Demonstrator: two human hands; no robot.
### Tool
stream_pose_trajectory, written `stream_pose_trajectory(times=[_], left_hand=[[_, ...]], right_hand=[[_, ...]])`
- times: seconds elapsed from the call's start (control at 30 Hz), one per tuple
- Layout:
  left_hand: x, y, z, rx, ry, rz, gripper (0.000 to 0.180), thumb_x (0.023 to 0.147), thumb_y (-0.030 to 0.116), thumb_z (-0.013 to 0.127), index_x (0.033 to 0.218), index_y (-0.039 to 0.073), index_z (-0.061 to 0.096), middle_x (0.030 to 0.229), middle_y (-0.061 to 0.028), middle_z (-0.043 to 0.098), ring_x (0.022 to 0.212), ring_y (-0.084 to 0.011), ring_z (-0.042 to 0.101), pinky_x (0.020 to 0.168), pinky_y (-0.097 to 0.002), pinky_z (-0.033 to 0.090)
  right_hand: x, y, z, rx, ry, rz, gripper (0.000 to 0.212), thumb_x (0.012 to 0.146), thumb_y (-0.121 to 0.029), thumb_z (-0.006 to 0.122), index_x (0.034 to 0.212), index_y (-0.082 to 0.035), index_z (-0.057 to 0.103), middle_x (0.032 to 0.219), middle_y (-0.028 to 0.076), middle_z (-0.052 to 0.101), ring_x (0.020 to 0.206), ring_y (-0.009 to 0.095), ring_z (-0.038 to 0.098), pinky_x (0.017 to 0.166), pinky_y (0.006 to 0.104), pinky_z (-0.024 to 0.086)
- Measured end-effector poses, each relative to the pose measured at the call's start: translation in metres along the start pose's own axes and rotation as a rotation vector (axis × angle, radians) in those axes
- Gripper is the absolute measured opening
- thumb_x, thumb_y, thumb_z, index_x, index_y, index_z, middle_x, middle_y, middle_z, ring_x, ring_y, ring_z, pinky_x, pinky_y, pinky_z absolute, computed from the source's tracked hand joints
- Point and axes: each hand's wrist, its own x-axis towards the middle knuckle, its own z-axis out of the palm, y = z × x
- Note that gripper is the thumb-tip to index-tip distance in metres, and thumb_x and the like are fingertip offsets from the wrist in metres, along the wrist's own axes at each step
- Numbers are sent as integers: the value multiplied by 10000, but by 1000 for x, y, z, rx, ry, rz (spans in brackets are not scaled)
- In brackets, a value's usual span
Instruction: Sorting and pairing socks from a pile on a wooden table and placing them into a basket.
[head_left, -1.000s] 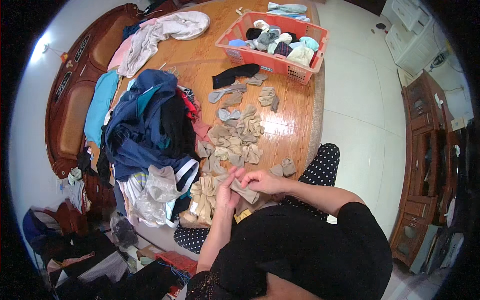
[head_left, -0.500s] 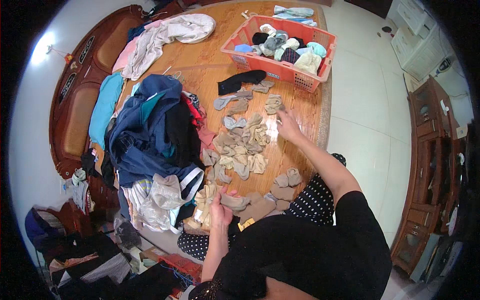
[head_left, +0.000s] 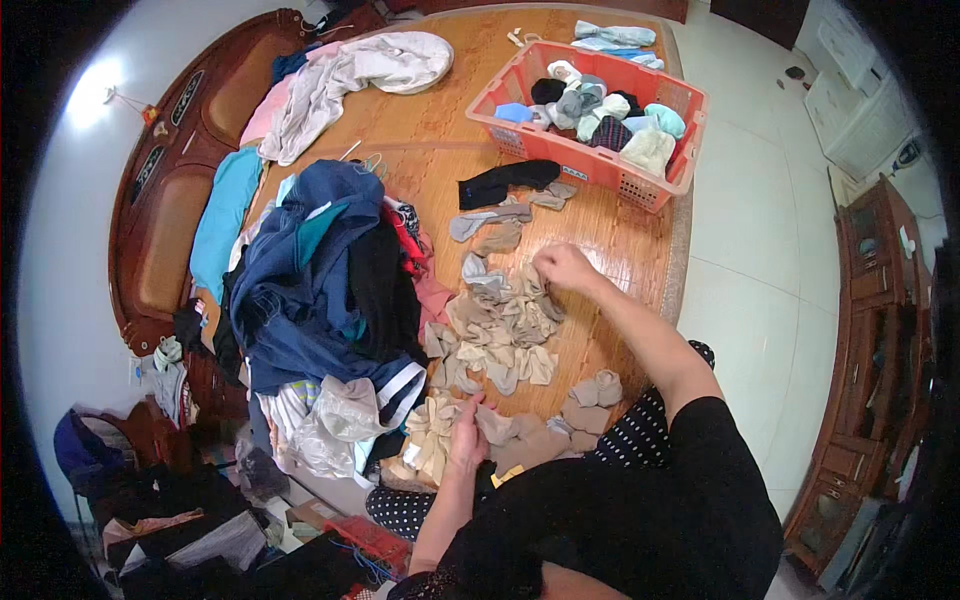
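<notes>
My right hand (head_left: 563, 268) is closed, its fingers pinching a beige sock (head_left: 532, 283) at the upper right edge of a loose heap of beige socks (head_left: 495, 325). Lower down, by my lap, my left hand (head_left: 466, 436) is closed on a beige-grey sock (head_left: 500, 426); its fingers partly hide the grip. Beside that hand lies a bunched cream bundle of socks (head_left: 430, 425). Several tan socks (head_left: 585, 408) lie flat or folded along my leg. Past the heap are a grey sock (head_left: 488, 220), a tan sock (head_left: 497, 238) and a black sock (head_left: 508, 183).
A red plastic basket (head_left: 545, 147) of rolled socks stands at the bed's far right. Left of the sock heap rises a pile of dark blue clothes (head_left: 300, 270), with a clear plastic bag (head_left: 345, 415) at its near end. The wooden bed (head_left: 630, 300) drops to a tiled floor (head_left: 740, 300).
My right hand has moved left and nearer, from beside a lone beige sock to the heap; that sock has left its spot. My left hand stays low by the cream bundle. The view shifted slightly.
</notes>
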Motion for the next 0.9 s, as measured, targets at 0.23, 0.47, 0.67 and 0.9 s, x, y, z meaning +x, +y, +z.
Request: stream_pose_trajectory(times=[0.23, 0.47, 0.67, 0.9], left_hand=[[10, -8, -7, -98, -101, -61, 416, 942, 299, 405, 1267, 39, 428, 1101, -109, 548, 986, -208, 533, 884, -360, 439], [3, -14, -10, -119, -143, -8, 467, 941, 330, 397, 1294, 24, 388, 1123, -112, 545, 1020, -223, 521, 914, -377, 423], [4, -13, -8, -124, -155, -23, 535, 904, 371, 478, 1303, 28, 377, 1138, -102, 538, 1043, -214, 508, 929, -374, 405], [4, -10, -4, -161, -154, -27, 455, 955, 321, 363, 1293, 18, 382, 1136, -114, 542, 1024, -218, 519, 932, -364, 408]], right_hand=[[50, 48, -17, -371, 358, 128, 498, 741, -112, 544, 1224, -25, 458, 1339, 204, 347, 1175, 388, 381, 972, 443, 342], [88, 17, -20, -364, 300, 286, 720, 740, -416, 616, 1350, -143, 350, 1414, 185, 258, 1261, 385, 294, 1028, 466, 279], [100, -1, 10, -518, 125, 88, 742, 699, -547, 629, 1330, -227, 403, 1397, 172, 294, 1252, 379, 315, 1013, 480, 276], [81, 9, 32, -567, 242, -103, 250, 763, -238, 606, 972, -102, 607, 1067, 142, 508, 1056, 315, 463, 877, 434, 376]])
